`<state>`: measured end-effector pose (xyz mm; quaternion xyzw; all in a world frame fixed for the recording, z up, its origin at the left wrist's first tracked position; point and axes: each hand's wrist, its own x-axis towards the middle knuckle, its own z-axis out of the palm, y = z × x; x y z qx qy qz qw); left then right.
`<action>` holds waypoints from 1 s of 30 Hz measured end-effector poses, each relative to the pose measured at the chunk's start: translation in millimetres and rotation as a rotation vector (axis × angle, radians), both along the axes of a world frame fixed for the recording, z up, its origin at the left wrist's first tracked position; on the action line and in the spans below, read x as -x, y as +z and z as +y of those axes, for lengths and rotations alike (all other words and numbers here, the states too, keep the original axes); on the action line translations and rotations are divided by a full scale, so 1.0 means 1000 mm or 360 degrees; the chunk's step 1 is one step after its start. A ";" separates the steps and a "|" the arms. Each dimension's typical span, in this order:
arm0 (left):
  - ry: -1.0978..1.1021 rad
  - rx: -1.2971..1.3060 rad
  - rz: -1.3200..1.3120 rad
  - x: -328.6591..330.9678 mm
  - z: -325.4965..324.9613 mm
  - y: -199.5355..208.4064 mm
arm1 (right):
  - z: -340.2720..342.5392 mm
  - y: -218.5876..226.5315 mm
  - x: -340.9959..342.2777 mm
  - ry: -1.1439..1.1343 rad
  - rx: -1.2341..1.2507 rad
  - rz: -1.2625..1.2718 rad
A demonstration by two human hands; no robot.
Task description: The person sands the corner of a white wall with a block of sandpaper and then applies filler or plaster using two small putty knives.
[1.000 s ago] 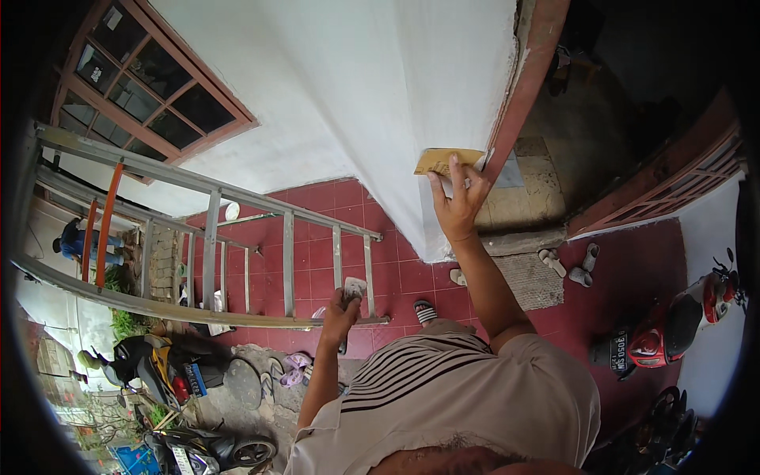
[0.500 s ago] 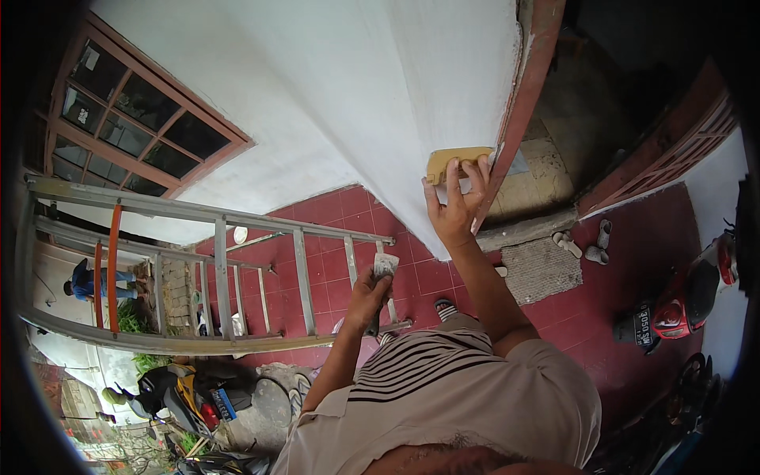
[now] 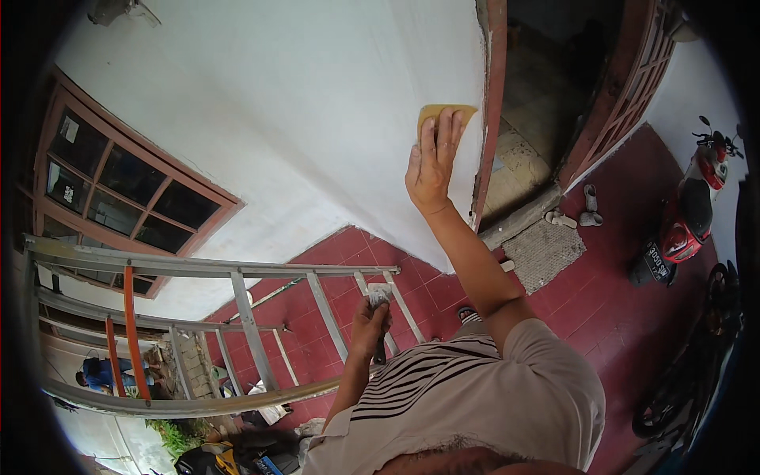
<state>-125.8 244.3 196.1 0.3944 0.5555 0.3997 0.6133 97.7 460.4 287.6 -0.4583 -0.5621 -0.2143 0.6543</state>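
My right hand (image 3: 432, 172) is raised against the white wall (image 3: 340, 103), close to the brown door frame (image 3: 492, 103). Its fingers press a flat, tan-yellow putty spreader (image 3: 427, 113) onto the wall surface. Lower down, my left hand (image 3: 366, 328) grips the dark handle of a putty knife (image 3: 379, 294), whose broad blade is smeared whitish. The knife is held in front of my striped shirt, beside the ladder's end, apart from the wall.
A metal ladder (image 3: 252, 332) with orange braces extends at the left, below a brown-framed window (image 3: 131, 178). Red floor tiles (image 3: 348, 245) lie beneath. By the doorway are a woven mat (image 3: 546, 257), slippers (image 3: 590, 207) and a red motorcycle (image 3: 682, 226). Another person (image 3: 103, 372) crouches beyond the ladder.
My right hand has slid the spreader higher up the wall, its fingers now flatter on it. The whole view has shifted. My left hand still holds the putty knife.
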 end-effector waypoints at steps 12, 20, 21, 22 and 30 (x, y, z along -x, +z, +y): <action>0.0065 -0.0026 -0.0038 0.022 -0.012 -0.003 | -0.016 -0.038 -0.010 -0.0049 0.0097 0.0096; 0.0053 0.0051 0.0024 0.033 -0.008 -0.025 | -0.006 0.028 0.002 0.0095 -0.0097 0.0267; 0.0072 0.0059 0.0023 0.033 -0.009 -0.027 | -0.003 0.052 0.001 0.0139 -0.0158 0.0211; 0.0054 0.0064 0.0040 0.032 -0.008 -0.027 | 0.001 0.071 -0.002 0.0041 -0.0212 0.0135; 0.0046 0.0069 0.0074 0.041 -0.018 -0.040 | -0.016 -0.065 -0.017 -0.0012 0.0123 0.0377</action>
